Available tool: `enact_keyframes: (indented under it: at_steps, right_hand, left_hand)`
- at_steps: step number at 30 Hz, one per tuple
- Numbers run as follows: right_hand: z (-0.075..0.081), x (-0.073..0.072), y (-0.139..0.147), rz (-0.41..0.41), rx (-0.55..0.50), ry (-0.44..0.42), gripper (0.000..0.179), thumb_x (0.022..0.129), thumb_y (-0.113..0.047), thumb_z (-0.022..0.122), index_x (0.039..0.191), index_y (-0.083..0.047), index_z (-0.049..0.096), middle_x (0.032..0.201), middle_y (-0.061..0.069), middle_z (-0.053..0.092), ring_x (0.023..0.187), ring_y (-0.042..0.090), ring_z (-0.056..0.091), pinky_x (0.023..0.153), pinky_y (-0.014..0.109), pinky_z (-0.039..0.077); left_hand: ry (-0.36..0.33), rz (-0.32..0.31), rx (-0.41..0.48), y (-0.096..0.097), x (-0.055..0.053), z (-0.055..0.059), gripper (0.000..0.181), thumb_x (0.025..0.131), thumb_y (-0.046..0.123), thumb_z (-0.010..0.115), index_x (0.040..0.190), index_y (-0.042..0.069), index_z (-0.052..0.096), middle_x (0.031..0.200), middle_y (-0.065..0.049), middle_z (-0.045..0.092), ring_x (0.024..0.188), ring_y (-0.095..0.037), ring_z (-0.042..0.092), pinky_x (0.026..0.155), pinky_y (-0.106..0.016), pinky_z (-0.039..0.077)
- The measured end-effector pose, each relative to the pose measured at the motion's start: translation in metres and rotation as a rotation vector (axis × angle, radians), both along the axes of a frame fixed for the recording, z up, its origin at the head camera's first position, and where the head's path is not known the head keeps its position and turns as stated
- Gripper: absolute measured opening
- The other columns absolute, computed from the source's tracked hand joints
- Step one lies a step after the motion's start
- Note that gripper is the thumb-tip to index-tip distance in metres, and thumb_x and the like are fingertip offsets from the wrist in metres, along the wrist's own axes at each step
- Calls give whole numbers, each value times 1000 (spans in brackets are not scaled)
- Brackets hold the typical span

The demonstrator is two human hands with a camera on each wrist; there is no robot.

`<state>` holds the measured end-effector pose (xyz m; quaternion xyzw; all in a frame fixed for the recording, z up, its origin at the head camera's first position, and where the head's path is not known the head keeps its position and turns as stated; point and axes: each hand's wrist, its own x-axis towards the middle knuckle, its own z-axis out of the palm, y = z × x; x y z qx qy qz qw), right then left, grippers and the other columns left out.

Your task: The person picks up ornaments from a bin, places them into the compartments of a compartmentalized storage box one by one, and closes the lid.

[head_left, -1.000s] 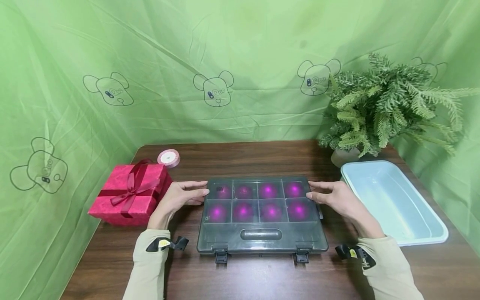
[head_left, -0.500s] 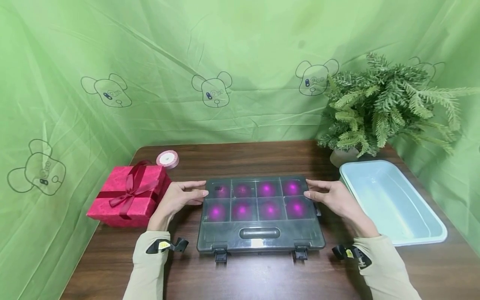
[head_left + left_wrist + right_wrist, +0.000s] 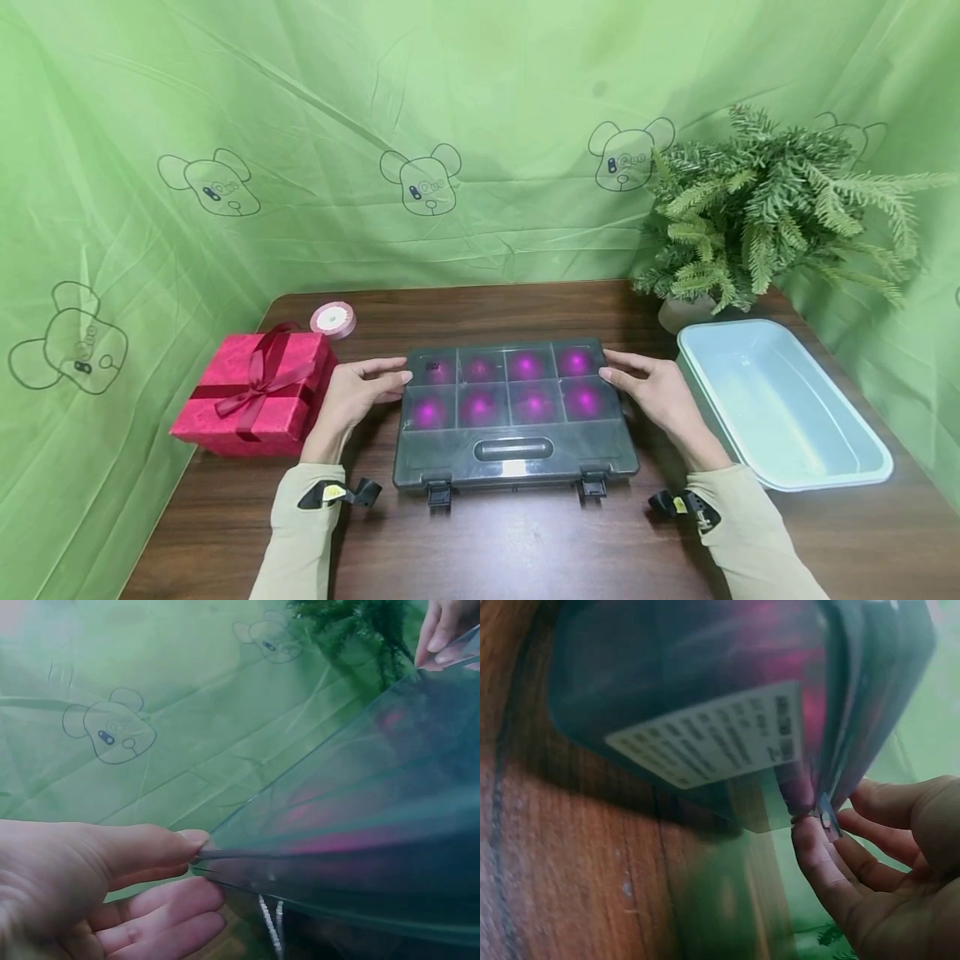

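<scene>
A smoky see-through compartment case (image 3: 513, 408) lies before me, lid shut, with glowing magenta round things (image 3: 480, 404) in its back compartments. Two dark latches (image 3: 439, 493) hang open along its near edge. My left hand (image 3: 352, 404) pinches the back left corner; in the left wrist view its thumb (image 3: 150, 847) is on top and the fingers are under the rim. At the back right corner my right hand (image 3: 660, 400) pinches the edge in the same way. A printed white label (image 3: 712, 739) shows on the case's side in the right wrist view.
To the left stands a red gift box (image 3: 258, 392) with a bow, and a pink ribbon spool (image 3: 333, 320) lies behind it. A pale blue basin (image 3: 787, 400) sits at the right, with a potted fir-like plant (image 3: 765, 217) beyond it. Green cloth (image 3: 510, 200) hangs around the table.
The case has shifted slightly away from me and to the left, both hands holding it throughout. My right forearm has moved left with it. The head view has turned a little.
</scene>
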<state>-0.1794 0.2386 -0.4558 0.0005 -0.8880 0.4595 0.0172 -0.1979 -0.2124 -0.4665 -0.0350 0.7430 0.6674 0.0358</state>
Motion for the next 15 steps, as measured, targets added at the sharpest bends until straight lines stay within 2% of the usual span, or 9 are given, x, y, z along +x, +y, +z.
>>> enact_keyframes:
  at_steps: [2,4,7,8,12,15]
  right_hand:
    - [-2,-1,-1,-19,-15,3,48,98,-34,81,139,-11,71,114,18,77,77,33,68,100,51,48]
    - [-3,-1,-3,-34,-15,18,48,98,-35,81,138,-11,72,122,17,76,93,34,71,103,52,48]
    - [-8,-2,-5,-52,-31,35,46,98,-35,80,137,-11,73,127,18,73,102,35,70,103,50,49]
    - [-9,-3,-5,-58,-29,43,46,98,-36,80,136,-11,73,130,17,72,107,31,68,103,46,49]
    - [-14,-5,-7,-91,-58,52,45,98,-36,80,135,-12,74,122,18,75,76,18,65,82,30,51]
    - [-17,-6,-8,-112,-99,51,45,98,-37,81,135,-12,75,113,18,76,55,11,56,63,27,49]
  left_hand:
    - [6,20,4,1,0,1,42,90,4,86,126,-11,72,104,-20,78,79,-18,79,77,-36,64]
    - [17,44,-6,3,0,1,40,89,6,87,124,-10,74,104,-21,78,78,-17,78,76,-35,64]
    - [46,84,-37,6,-1,-2,37,90,8,87,121,-9,76,104,-22,78,76,-15,77,75,-34,64]
    - [56,99,-47,7,-1,-3,36,90,9,87,120,-8,76,104,-22,78,75,-15,77,74,-33,64]
    - [89,158,-56,12,-2,-8,31,91,9,87,117,-6,79,104,-21,78,74,-14,77,74,-32,64]
    - [107,193,-43,17,-3,-10,29,91,8,86,116,-6,79,106,-20,78,74,-13,77,74,-32,64]
